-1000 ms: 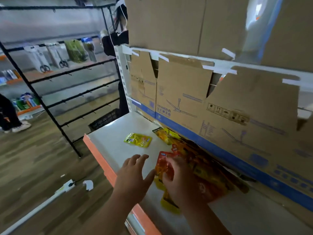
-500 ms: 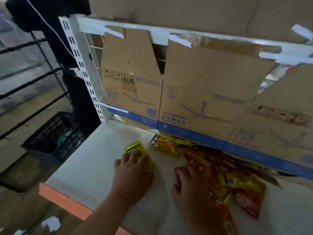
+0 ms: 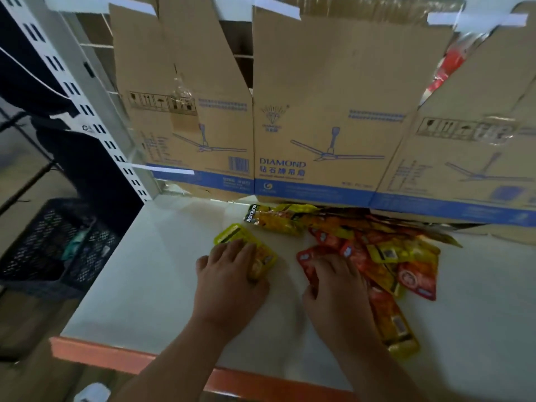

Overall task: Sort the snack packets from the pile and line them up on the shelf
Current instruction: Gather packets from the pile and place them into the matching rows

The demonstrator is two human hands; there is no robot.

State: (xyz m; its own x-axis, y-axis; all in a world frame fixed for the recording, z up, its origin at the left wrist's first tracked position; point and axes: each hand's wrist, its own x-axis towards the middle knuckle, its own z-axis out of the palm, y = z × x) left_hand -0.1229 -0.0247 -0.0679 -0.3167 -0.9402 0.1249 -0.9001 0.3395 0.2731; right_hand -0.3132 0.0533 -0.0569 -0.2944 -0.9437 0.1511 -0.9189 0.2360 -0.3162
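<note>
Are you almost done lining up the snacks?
Barely started. One yellow packet lies apart from the pile on the shelf, under the left hand. The right hand rests on a red packet at the pile's edge. The rest lie jumbled, unsorted, by the cardboard boxes.

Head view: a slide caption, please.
Left hand presses a yellow packet, right hand touches the pile on the shelf.

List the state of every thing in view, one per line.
left hand, flat, pressing on the yellow packet
right hand, spread on the red packet
yellow packet, lying flat, apart from the pile
red packet, flat at the pile's left edge
pile, jumbled, packets overlapping
cardboard sheets, upright, taped at top
</note>
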